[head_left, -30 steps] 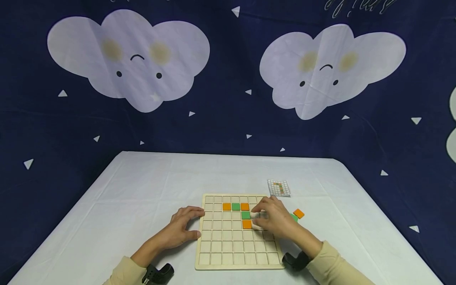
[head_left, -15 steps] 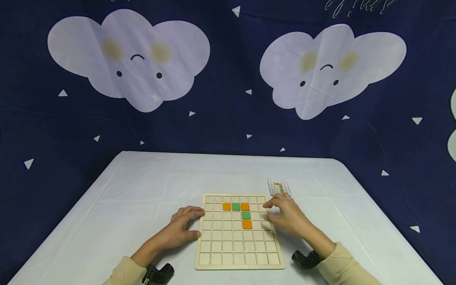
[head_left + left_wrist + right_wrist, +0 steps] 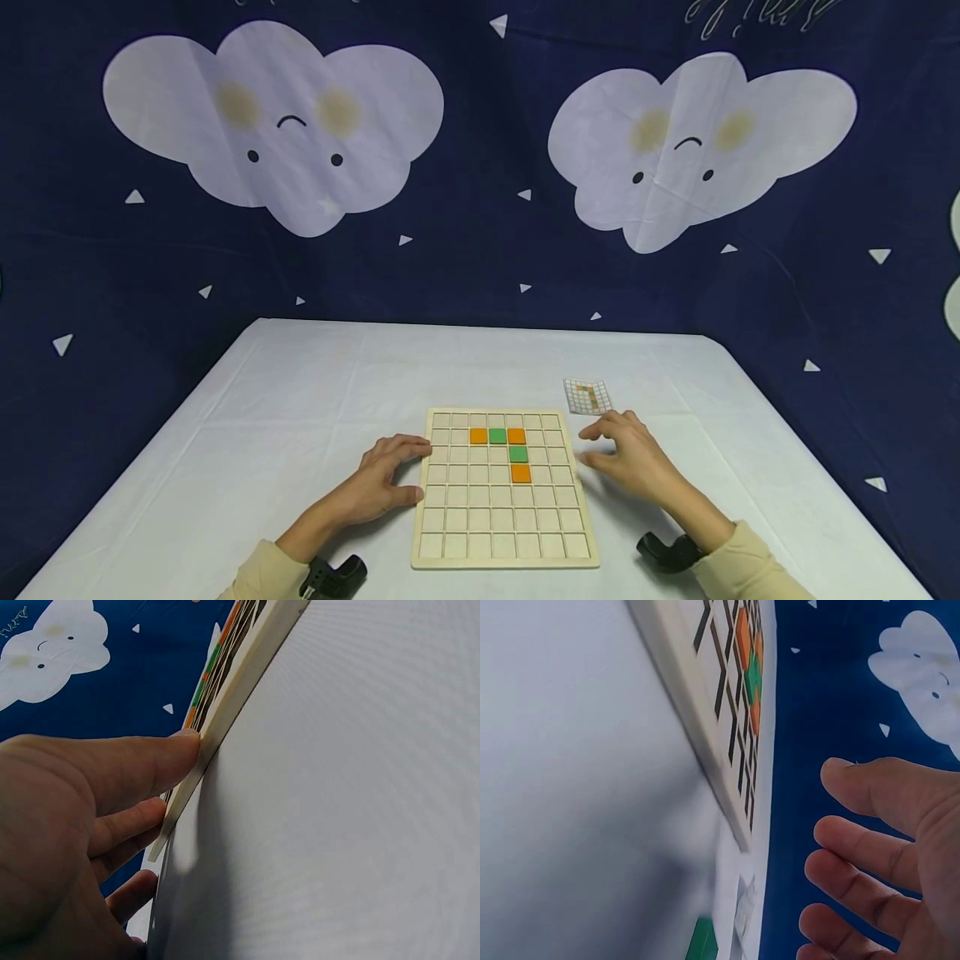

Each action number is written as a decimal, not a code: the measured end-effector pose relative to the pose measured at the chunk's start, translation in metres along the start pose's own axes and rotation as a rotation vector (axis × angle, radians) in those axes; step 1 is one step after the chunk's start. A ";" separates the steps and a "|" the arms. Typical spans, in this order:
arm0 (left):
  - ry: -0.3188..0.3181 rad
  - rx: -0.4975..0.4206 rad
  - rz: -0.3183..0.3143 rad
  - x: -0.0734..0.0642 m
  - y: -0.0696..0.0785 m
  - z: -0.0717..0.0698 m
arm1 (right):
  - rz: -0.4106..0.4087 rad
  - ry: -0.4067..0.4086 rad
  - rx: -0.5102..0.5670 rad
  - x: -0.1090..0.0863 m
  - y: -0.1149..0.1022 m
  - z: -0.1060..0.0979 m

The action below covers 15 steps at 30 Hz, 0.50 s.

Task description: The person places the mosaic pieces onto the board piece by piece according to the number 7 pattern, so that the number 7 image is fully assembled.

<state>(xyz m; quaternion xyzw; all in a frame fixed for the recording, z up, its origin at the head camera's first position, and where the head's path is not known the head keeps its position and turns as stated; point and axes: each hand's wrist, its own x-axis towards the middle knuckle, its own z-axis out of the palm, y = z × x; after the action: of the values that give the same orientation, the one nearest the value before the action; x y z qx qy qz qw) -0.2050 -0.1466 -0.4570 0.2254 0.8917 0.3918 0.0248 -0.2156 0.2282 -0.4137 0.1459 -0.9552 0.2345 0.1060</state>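
A pale wooden grid board [image 3: 457, 521] lies on the table. Its upper part bears an orange tile [image 3: 478, 436], a green tile [image 3: 497, 436] and another orange tile [image 3: 516, 436] in a row. Below the row's right end come a green tile [image 3: 518, 454] and an orange tile [image 3: 521, 473]. My left hand [image 3: 382, 479] rests against the board's left edge, thumb and fingertips touching it. Just off the right edge hovers my right hand [image 3: 630, 454], its fingers apart and nothing between them. A loose green tile [image 3: 703, 941] shows low in the right wrist view; the head view has it hidden behind the hand.
Beyond the board's top right corner lies a small printed card [image 3: 588, 397] with a grid pattern in orange and green. White cloth covers the table [image 3: 300, 375]. A dark blue cloud-print backdrop [image 3: 487, 267] hangs behind it.
My right hand has moved right, from over the board beside the tiles to past its right edge. Loose orange and green tiles there have gone behind it. My left hand has stayed put.
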 end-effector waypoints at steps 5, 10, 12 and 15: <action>0.003 0.011 0.007 0.000 0.000 0.000 | 0.030 -0.011 0.010 -0.004 0.009 -0.005; 0.002 0.011 0.003 0.000 0.000 0.000 | 0.034 0.007 -0.004 -0.008 0.017 -0.007; 0.001 0.011 0.000 0.000 0.000 0.000 | 0.031 0.017 -0.013 -0.010 0.019 -0.007; 0.001 0.013 -0.002 0.000 0.000 0.000 | 0.032 0.029 -0.027 -0.012 0.024 -0.008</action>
<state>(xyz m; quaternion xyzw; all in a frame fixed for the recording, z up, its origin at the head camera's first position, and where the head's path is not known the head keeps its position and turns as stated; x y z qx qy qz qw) -0.2052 -0.1462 -0.4566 0.2243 0.8944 0.3862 0.0232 -0.2108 0.2550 -0.4199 0.1259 -0.9589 0.2254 0.1181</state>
